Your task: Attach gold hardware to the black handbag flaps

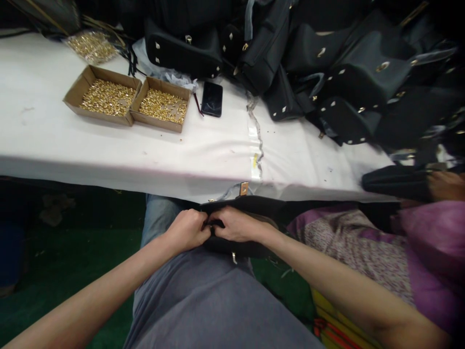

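A black bag (247,248) with gold-coloured fittings lies on my lap against the table edge. My left hand (189,229) is closed on the bag's left end. Right beside it, my right hand (232,224) is closed too, its fingers bent at the bag's opening close to my left fingertips. Any small part between the fingers is too small to make out. A gold clasp plate (244,189) stands up at the bag's far side, and another metal fitting (234,258) hangs on the near side.
Two cardboard boxes (78,92) (178,127) of small gold pieces stand on the white table (203,165), near a bag of gold parts (92,46) and a phone (211,99). Black handbags (265,53) pile up behind. Another person's hand (447,185) holds a black item at right.
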